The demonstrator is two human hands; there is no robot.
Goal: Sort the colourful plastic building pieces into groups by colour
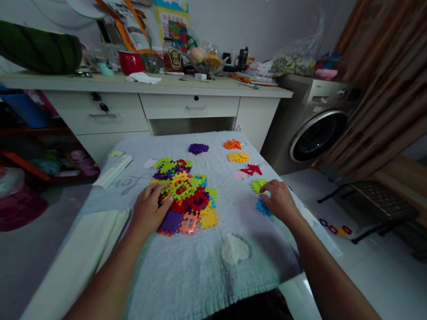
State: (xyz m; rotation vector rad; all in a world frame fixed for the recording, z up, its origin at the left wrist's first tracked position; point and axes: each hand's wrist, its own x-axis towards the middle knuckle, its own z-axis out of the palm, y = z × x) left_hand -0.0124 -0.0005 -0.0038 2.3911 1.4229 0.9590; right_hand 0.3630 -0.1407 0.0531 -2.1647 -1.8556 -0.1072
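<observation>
My left hand (pixel 150 208) lies at the left edge of a heap of colourful interlocking plastic tiles (pixel 184 194), thumb and fingers apart and touching the tiles. Purple, yellow, red, green and orange notched pieces overlap in this heap. On the right side of the cloth, my right hand (pixel 280 201) is bent down over a small green pile (pixel 258 184) and a blue pile (pixel 262 207). Its fingertips are drawn together, and what they hold, if anything, cannot be made out. Farther back are a red pile (pixel 252 169), a yellow pile (pixel 238 157), an orange pile (pixel 232 144) and a purple pile (pixel 198 148).
A pale blue cloth (pixel 166 283) covers the table. A long white box (pixel 113 172) lies at the back left. Beyond stands a white desk (pixel 107 110) with a watermelon (pixel 26 45) and jars. At right are a washing machine (pixel 309 118), a low stool (pixel 368 204) and linked tiles (pixel 335 228) on the floor.
</observation>
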